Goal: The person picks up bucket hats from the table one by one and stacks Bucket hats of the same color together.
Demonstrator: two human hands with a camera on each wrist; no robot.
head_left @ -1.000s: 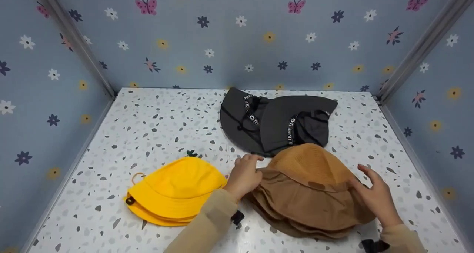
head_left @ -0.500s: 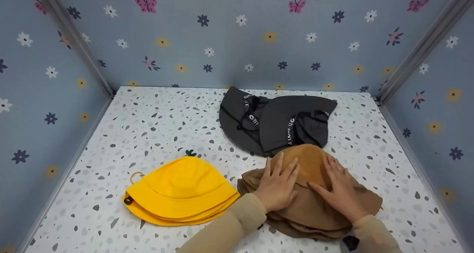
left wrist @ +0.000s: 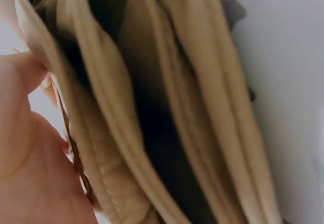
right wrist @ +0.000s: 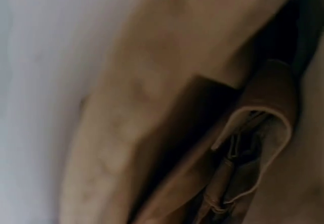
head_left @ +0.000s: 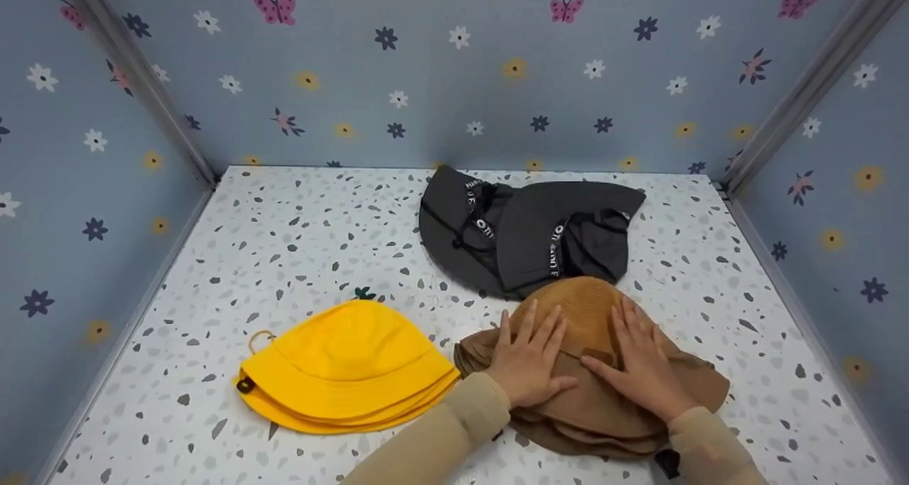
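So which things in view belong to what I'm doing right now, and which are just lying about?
In the job:
brown hat stack, under left grip and right grip

Lying about, it seems, with neither grip on them:
yellow hats
dark grey hats

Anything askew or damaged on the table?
Mildly untidy: the dark hats overlap at different angles, insides showing, and the layered brown hats have edges that don't line up. No spill or damage visible.

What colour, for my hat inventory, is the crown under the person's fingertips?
The crown is orange-tan, seen best in the head view.
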